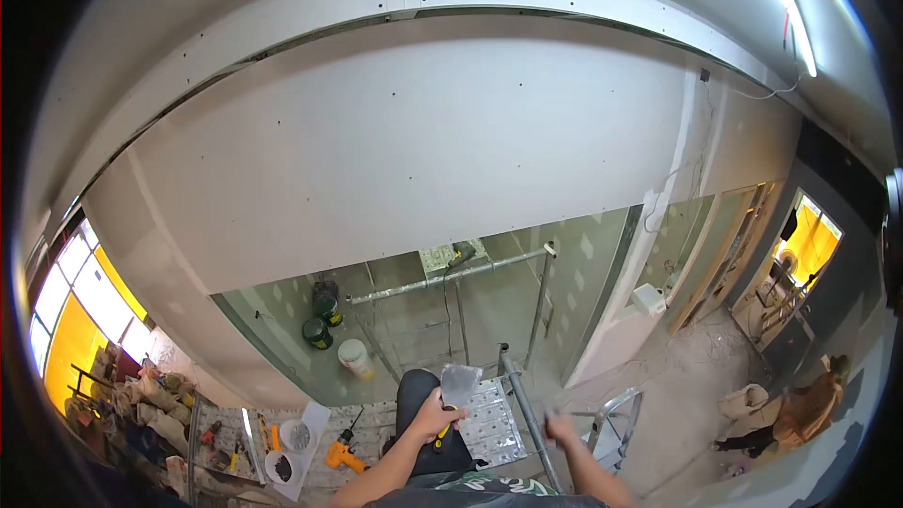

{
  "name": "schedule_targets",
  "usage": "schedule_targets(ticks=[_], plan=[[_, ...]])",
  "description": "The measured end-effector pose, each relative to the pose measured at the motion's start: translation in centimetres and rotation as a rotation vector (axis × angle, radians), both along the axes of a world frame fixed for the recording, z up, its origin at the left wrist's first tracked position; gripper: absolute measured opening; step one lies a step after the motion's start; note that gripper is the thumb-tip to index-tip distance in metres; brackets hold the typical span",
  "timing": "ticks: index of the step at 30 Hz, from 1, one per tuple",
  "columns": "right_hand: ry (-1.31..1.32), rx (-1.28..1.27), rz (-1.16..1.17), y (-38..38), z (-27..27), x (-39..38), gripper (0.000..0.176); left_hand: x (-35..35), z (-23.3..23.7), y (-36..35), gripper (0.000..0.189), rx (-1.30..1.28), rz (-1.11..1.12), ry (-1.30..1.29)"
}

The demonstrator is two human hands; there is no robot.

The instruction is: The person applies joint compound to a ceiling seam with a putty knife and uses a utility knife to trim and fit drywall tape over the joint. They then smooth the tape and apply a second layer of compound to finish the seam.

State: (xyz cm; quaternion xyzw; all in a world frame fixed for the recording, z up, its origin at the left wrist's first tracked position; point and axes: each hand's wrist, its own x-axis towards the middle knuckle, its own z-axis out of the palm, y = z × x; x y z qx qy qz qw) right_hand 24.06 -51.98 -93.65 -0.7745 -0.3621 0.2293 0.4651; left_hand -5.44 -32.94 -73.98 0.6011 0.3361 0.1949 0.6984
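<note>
My left hand [432, 418] is wrapped round the black-and-yellow handle of a putty knife. Its wide, pale metal blade [461, 384] points up and to the right, over my dark-clothed knee [414, 397]. Off to the right, my right hand [560, 427] is raised beside a slanting metal scaffold pole [531, 423]. Its fingers are blurred, and I cannot tell whether they hold anything. A perforated metal platform [494, 423] lies under and around my legs. On its left part rests an orange cordless drill [344, 455] with a long bit.
Two white tubs [299, 436] of small parts and assorted tools stand left of the drill. Ahead is a large plasterboard wall [423, 132] with dark screw spots. Below its edge are a scaffold rail [442, 277] and buckets [356, 357]. A stepladder [613, 428] and a person [807, 404] are at right.
</note>
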Motion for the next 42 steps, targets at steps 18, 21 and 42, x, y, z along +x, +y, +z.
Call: schedule_targets(ticks=[18,21,42], plan=[[-1.088,1.223,0.094,35.7,80.0,-3.6,0.047,10.9,-7.5,6.6,0.035,0.235,-0.460,0.373],[-1.092,1.213,0.113,38.6,81.7,-4.2,0.045,10.0,-8.2,6.8,0.032,0.218,-0.435,0.386],[-0.988,0.935,0.072,38.2,81.3,-7.1,0.050,11.1,-9.1,11.1,0.040,0.111,-0.536,0.410]])
